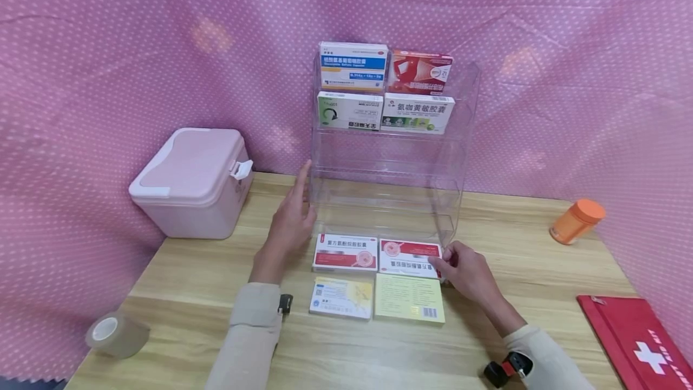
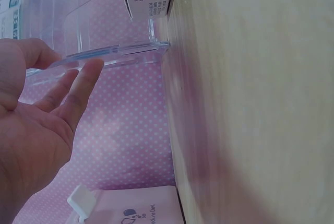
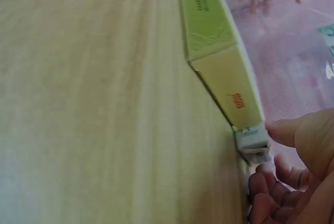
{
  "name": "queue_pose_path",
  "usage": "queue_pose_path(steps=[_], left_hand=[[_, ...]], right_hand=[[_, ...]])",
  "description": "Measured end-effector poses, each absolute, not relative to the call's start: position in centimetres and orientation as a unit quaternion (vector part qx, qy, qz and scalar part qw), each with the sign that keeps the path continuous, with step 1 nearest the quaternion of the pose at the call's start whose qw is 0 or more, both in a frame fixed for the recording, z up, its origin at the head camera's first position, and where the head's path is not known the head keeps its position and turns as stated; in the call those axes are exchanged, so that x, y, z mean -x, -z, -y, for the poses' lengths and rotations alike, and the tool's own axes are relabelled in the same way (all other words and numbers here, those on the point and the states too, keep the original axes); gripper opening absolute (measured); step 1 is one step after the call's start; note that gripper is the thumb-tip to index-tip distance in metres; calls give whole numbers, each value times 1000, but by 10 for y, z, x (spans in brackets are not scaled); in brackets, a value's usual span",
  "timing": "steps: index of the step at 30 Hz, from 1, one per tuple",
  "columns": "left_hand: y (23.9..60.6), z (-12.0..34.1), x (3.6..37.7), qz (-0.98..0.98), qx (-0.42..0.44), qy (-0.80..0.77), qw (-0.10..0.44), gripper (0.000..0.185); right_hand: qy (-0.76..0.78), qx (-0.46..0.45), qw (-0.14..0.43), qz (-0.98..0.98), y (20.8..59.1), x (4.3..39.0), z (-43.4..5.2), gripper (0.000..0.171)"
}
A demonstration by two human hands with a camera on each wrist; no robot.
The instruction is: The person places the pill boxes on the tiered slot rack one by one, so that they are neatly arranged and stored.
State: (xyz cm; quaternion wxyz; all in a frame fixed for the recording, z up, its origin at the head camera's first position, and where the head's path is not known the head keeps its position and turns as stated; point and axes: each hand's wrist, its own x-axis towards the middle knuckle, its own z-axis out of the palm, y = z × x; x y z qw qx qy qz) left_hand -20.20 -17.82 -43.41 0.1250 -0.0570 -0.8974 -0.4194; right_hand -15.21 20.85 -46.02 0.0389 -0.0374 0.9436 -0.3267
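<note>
Head view: my left hand lay flat, steadying the clear plastic tiered rack; my right hand pinched the red-and-white medicine box to lift it.

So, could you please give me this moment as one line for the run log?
left hand: open, touching clear acrylic shelf rack | right hand: pinching red-and-white medicine box on wooden table

Wooden table against a pink dotted backdrop.
On it: a clear tiered rack at the far middle, four flat medicine boxes in front, a pink case far left, a tape roll near left, an orange bottle right, a red pouch near right.
</note>
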Motion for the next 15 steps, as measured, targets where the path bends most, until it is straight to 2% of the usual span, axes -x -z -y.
queue_pose_path(steps=[11, 15], left_hand=[[430, 177, 200, 897, 55, 421, 121, 110], [430, 177, 199, 897, 55, 423, 121, 111]], right_hand=[[370, 29, 88, -924, 455, 141, -250, 48], [376, 37, 102, -920, 455, 140, -258, 62]])
